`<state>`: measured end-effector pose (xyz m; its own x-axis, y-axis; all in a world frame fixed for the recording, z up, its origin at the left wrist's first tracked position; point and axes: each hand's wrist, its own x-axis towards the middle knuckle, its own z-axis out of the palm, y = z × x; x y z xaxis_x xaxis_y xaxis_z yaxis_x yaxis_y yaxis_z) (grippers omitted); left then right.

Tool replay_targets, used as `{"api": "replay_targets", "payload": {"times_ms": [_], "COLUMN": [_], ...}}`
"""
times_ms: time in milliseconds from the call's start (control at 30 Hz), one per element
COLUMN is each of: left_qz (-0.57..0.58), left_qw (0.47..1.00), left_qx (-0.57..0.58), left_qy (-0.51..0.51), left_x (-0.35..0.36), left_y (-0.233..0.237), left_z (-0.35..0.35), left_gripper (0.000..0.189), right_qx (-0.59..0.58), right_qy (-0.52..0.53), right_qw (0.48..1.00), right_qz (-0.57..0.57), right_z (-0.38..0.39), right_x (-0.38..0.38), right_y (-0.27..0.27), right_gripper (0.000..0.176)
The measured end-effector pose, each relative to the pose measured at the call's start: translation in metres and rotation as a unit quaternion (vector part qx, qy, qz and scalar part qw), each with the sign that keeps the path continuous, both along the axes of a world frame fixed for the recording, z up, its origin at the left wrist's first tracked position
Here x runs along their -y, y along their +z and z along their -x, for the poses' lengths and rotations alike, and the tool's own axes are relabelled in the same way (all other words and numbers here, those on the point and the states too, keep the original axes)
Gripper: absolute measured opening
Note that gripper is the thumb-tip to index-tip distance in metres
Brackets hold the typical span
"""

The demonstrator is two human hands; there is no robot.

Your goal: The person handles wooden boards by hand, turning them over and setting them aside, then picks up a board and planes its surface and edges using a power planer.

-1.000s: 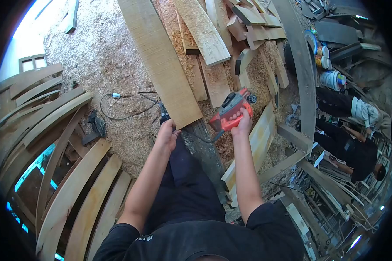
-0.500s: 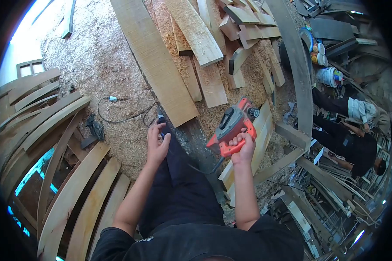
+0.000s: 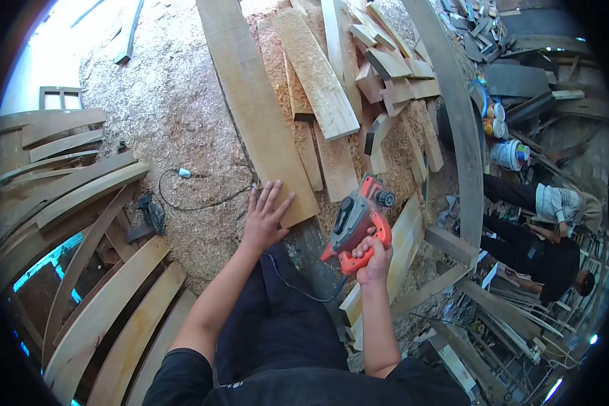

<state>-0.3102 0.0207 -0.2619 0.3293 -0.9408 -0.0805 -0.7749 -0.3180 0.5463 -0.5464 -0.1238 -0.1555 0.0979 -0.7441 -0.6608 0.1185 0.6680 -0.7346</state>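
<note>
A long wide wooden board (image 3: 267, 111) runs away from me, its near end just ahead of my legs. Resting on that end, with fingers spread, is my left hand (image 3: 265, 220). My right hand (image 3: 372, 258) grips the rear handle of a red and grey electric hand planer (image 3: 358, 223), held to the right of the board and apart from it. From the planer a dark cord (image 3: 294, 284) trails back across my leg.
Shavings (image 3: 162, 122) cover the ground. Several cut wood pieces (image 3: 318, 81) lie right of the board. Curved planks (image 3: 108, 318) stand at left. A grey wooden frame (image 3: 460, 128) is at right, with two people (image 3: 548, 247) and paint buckets (image 3: 507, 154) beyond.
My left hand has moved forward and right, from above my leg onto the board's near end, and its fingers have spread. The planer stays in my right hand, slightly lower in view.
</note>
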Motion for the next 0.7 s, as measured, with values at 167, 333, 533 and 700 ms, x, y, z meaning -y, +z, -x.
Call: {"api": "replay_targets", "payload": {"times_ms": [167,333,533,700], "left_qz": [0.001,-0.004,-0.002,-0.017], "left_qw": [1.000,0.999,0.998,0.998], "left_qx": [-0.016,-0.039,-0.062,-0.057], "left_qy": [0.003,-0.008,0.002,0.017], "left_x": [-0.001,-0.003,0.001,0.004], "left_y": [0.001,-0.001,-0.008,-0.009], "left_z": [-0.003,-0.014,-0.023,-0.022], "left_gripper": [0.113,0.108,0.107,0.103], "right_qx": [-0.006,-0.025,-0.043,-0.061], "right_qy": [0.002,-0.005,-0.020,-0.010], "right_qw": [1.000,0.999,0.998,0.996], "right_qz": [-0.009,-0.033,-0.039,-0.067], "right_z": [-0.001,-0.002,0.007,0.006], "right_x": [0.000,0.010,0.038,0.073], "right_y": [0.001,0.001,-0.011,-0.040], "right_gripper": [0.023,0.022,0.022,0.018]}}
